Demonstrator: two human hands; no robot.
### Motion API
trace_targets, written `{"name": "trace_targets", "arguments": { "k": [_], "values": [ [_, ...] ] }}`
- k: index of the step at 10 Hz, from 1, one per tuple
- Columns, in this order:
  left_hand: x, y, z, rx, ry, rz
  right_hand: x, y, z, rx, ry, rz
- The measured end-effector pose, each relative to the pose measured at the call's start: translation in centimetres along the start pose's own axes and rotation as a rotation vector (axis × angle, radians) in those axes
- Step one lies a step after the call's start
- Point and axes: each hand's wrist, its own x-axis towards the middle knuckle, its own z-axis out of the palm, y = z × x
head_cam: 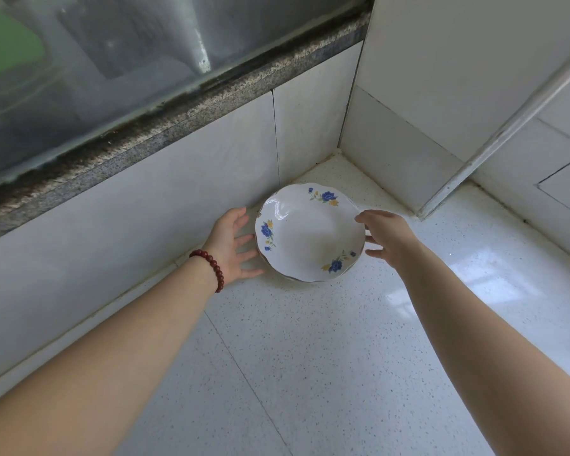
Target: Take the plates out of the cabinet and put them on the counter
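Resting on the speckled counter [310, 340], the flowered plates [310, 232] sit stacked in the tiled corner. Left hand [232, 246] and right hand [387, 236] flank them, fingers spread open.

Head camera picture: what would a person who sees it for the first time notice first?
First, the white plate with blue flowers, on the speckled counter near the tiled corner; a second rim shows under it, so it seems to be a stack. Next, the open left hand and right hand, one at each side of the plate. The red bead bracelet on the left wrist also draws the eye.
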Motion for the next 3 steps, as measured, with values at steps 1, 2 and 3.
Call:
{"name": "trace_targets", "arguments": {
  "k": [1,2,3],
  "values": [
    [-2.3,0.1,-0.3,0.013,-0.002,0.039,-1.7,-0.4,-0.4,-0.029,-0.002,-0.055],
    [-4.5,-0.2,-0.4,0.031,-0.031,0.076,-3.2,-0.7,-0.7,-0.036,0.001,-0.126],
    [-6.5,-0.7,-0.3,0.094,-0.040,0.135,-4.8,-1.0,-1.0,-0.018,-0.010,-0.208]
  ]
}}
